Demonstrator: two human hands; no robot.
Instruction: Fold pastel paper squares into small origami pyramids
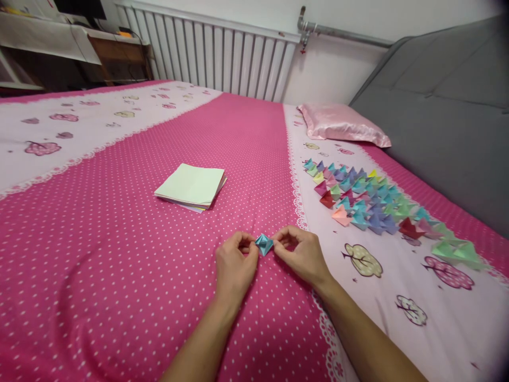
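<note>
A small folded piece of blue origami paper (264, 244) is held up between my two hands, just above the pink dotted bedspread (254, 138). My left hand (237, 260) pinches its left corner between thumb and fingers. On the opposite side, the fingertips of my right hand (303, 253) are closed on the right corner. Ahead and to the left lies a stack of square paper sheets (191, 184), pale green on top, with other colours showing at the edges.
Several rows of folded paper boats (360, 193) in many colours stand on the bed to the right. Behind them are a pink satin pillow (342, 123) and a grey padded headboard (441, 106). A white radiator (214, 50) lines the far wall; a desk (115, 50) stands far left.
</note>
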